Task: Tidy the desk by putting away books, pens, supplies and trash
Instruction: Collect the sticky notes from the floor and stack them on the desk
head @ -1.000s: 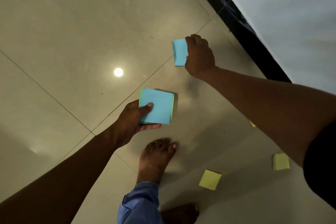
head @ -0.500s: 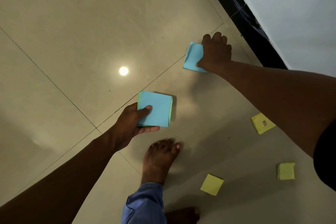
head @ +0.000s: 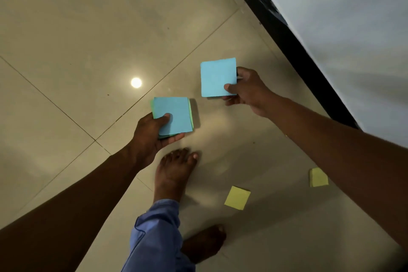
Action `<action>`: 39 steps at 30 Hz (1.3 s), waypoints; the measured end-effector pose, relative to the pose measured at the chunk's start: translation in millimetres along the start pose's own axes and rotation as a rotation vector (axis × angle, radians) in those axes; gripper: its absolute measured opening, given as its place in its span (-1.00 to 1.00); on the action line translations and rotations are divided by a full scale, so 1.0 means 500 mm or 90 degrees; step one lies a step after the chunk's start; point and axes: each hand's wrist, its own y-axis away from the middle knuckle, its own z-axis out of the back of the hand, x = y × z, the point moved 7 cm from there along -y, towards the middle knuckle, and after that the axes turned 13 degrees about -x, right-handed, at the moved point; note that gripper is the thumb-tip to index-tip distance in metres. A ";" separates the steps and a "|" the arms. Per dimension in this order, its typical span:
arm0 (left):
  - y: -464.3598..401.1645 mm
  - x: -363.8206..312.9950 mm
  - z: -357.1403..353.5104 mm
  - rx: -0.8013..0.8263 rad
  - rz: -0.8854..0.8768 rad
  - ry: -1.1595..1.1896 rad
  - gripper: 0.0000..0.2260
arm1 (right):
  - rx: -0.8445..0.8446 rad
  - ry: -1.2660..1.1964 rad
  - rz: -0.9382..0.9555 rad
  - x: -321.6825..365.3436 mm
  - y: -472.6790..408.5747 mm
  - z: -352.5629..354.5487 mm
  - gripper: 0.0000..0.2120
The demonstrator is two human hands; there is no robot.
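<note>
My left hand (head: 152, 137) grips a small stack of sticky notes (head: 173, 116), blue on top with green edges beneath, thumb pressed on the top sheet. To its upper right, my right hand (head: 247, 89) pinches a single blue sticky note (head: 217, 77) by its lower right corner, held above the floor. Two yellow sticky notes lie on the tiles: one yellow note (head: 237, 197) beside my feet and another yellow note (head: 318, 178) partly hidden under my right forearm.
Beige glossy floor tiles (head: 88, 28) fill the view, with a ceiling light reflected in them. A black skirting strip (head: 287, 35) and a pale wall (head: 342, 6) run along the upper right. My bare feet and a blue trouser leg (head: 154, 238) stand at bottom centre.
My right hand has lifted the single blue note off the floor near the skirting and brought it toward the stack. The left hand keeps holding its stack.
</note>
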 end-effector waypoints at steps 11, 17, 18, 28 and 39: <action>0.062 0.061 -0.048 0.024 0.058 -0.032 -0.67 | 0.082 0.045 0.039 -0.112 0.202 -0.011 -0.66; 0.091 0.102 -0.065 0.039 0.049 -0.164 -0.71 | 0.008 0.022 0.096 -0.116 0.228 0.039 -0.84; 0.096 0.108 -0.066 0.035 0.051 -0.177 -0.72 | 0.011 0.004 0.094 -0.117 0.232 0.043 -0.87; 0.137 0.184 -0.112 0.136 0.078 -0.268 -0.66 | -0.067 0.136 0.190 -0.156 0.273 0.027 -0.75; 0.148 0.224 -0.129 0.144 0.103 -0.237 -0.67 | -0.190 0.052 0.182 -0.224 0.273 0.042 -0.90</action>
